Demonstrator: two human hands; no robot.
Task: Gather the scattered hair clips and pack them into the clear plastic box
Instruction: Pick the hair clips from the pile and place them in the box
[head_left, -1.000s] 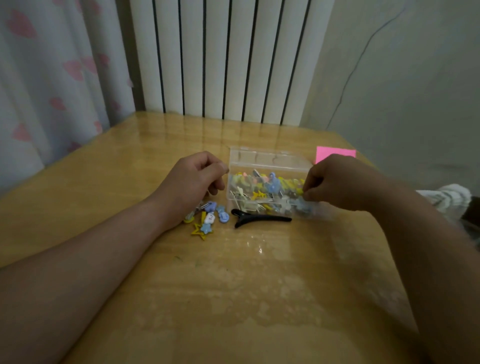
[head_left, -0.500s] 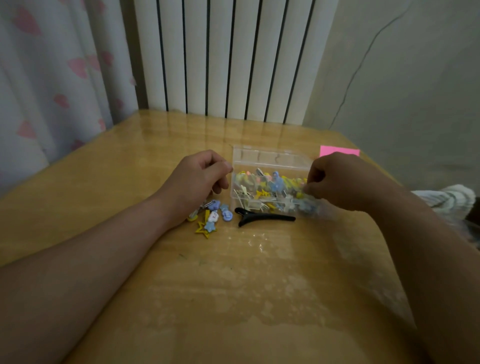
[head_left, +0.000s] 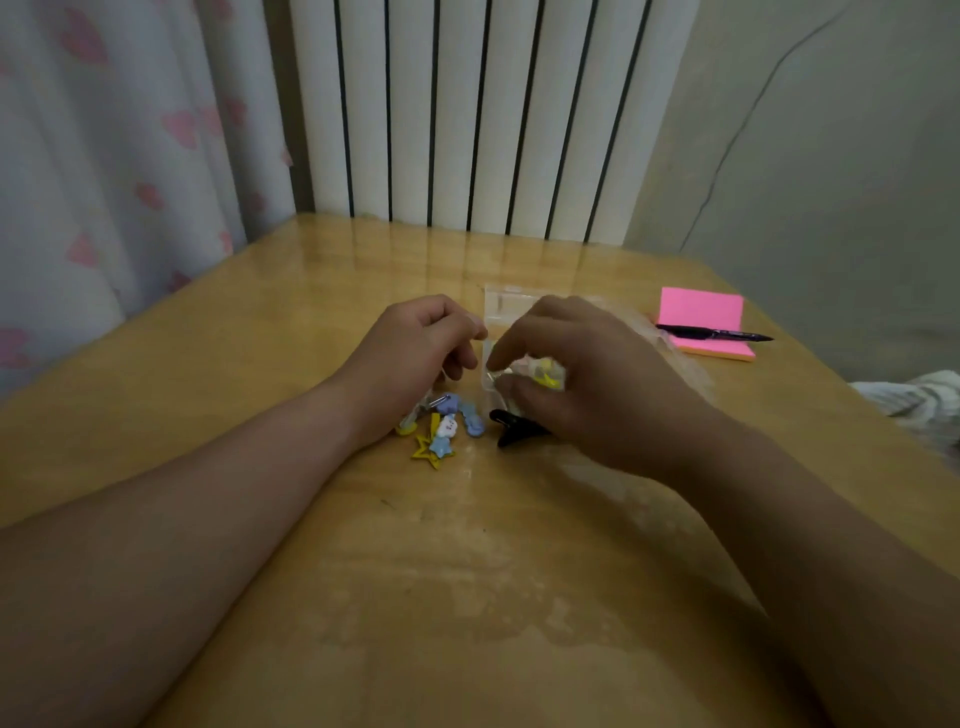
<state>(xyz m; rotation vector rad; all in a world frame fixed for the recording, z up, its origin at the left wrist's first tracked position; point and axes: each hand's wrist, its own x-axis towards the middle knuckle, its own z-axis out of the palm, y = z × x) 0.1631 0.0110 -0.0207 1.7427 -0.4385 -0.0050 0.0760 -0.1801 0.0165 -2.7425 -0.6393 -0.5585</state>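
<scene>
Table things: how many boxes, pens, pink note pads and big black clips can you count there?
Clear plastic box: 1
Big black clip: 1
Black pen: 1
Pink note pad: 1
Total: 4
The little colourful clips overlap too much to count.

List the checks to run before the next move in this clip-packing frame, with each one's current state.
1. Clear plastic box upright on the table: ok.
2. All clips packed: not ok; a coloured clip pile and a black clip lie beside the box.
3. Black clip within reach: ok, just below the right hand.
4. Right hand's grip free for a pickup: cannot tell; its fingers curl over the box.
5. Left hand steadying the box: cannot tell; it sits curled at the box's left wall.
</scene>
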